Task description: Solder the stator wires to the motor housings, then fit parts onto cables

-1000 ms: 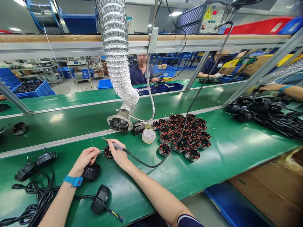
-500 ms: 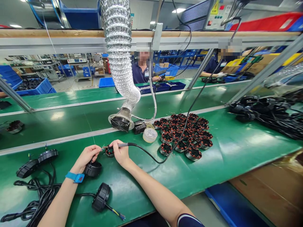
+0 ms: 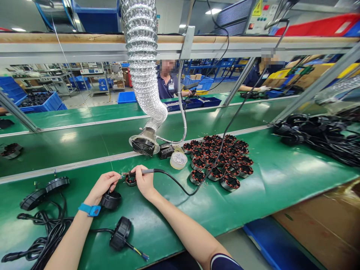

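My right hand [image 3: 144, 182] is closed round the grey handle of a soldering iron [image 3: 148, 171], whose tip points left. Just under the tip sits a stator [image 3: 131, 180] with copper windings, partly hidden by my fingers. My left hand [image 3: 105, 185], with a blue strap at the wrist, pinches thin solder wire [image 3: 111, 165] that runs down from above. A lead from a black round cap [image 3: 111, 200] also rises to these fingers; its end is too small to make out. Nearer me lies another black cap [image 3: 120, 233] with bare coloured leads.
Several stators [image 3: 230, 183] stand grouped to the right, beside a round tub [image 3: 178, 160]. A fume extraction duct [image 3: 144, 144] hangs ahead. Black cables [image 3: 53, 232] and more caps [image 3: 57, 183] lie left; a cable heap [image 3: 315, 131] lies far right. Co-workers [image 3: 167, 84] sit across the green bench.
Both hands and the soldering iron stay almost in place at the stator. On the strip beyond the rail, the stators at far left have shifted further left.
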The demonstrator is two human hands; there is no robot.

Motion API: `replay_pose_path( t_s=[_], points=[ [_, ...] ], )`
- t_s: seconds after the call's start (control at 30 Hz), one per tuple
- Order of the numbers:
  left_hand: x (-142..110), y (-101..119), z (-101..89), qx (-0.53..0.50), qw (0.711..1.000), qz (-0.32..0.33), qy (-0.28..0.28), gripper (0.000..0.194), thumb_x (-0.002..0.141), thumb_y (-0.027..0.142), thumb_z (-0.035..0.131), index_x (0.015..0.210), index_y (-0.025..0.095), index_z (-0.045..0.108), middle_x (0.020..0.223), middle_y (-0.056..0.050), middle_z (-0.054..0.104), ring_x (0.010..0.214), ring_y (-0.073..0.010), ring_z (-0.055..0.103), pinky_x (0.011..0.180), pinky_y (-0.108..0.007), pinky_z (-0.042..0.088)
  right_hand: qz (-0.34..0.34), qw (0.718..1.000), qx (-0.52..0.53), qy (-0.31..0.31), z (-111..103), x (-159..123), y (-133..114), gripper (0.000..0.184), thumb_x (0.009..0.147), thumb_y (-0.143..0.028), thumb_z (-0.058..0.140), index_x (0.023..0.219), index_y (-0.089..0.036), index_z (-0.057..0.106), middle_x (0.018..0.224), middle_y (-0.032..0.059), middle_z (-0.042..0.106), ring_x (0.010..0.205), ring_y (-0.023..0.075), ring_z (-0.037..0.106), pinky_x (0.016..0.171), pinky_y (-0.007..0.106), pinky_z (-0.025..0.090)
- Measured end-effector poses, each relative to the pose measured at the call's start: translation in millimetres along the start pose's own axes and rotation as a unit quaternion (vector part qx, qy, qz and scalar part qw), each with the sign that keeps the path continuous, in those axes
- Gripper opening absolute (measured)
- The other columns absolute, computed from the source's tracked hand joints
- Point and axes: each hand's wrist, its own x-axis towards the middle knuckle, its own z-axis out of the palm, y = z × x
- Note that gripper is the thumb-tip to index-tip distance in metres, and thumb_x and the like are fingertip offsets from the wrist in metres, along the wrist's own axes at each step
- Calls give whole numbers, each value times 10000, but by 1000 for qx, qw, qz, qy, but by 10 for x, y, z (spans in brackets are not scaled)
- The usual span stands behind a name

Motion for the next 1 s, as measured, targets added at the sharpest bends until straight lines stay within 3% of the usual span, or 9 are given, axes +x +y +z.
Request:
replay_pose_path(
  t_s=[0.57,0.73,0.83,0.9,1.0],
  points=[
    [6,-8,-14,6,1000,-5,-1,349,727,479,707,749,146,608,546,75,446,395,-49,378,416,-188,221,0,1000,-12,4,11,1,40,385,970,-373,395,753,-196,659,708,31,646,700,171,645,683,284,530],
    [13,-24,-17,4,1000,-3,-6,338,735,475,704,736,154,599,545,73,450,394,-52,378,414,-190,229,1,998,-21,-57,51,-12,30,263,970,-357,458,1009,-218,678,836,18,644,601,122,606,624,244,520],
    [12,-25,-16,14,1000,-3,0,334,739,475,698,731,157,597,540,71,453,398,-52,373,418,-190,234,-42,994,-32,-96,85,-9,55,233,948,-282,510,1132,-238,645,960,33,622,731,128,629,757,258,535],
    [4,-14,-12,29,1000,0,3,338,747,483,685,728,158,595,526,74,450,400,-54,368,426,-192,242,-73,991,-32,-110,108,0,91,277,912,-208,544,1177,-235,619,1012,44,600,834,140,634,842,281,526],
    [-18,18,-1,56,998,10,5,349,760,501,660,724,162,588,496,78,440,403,-62,358,440,-197,251,-94,986,-14,-137,136,11,150,398,856,-117,569,1235,-238,572,1105,58,564,848,129,643,846,281,532]
  ],
)
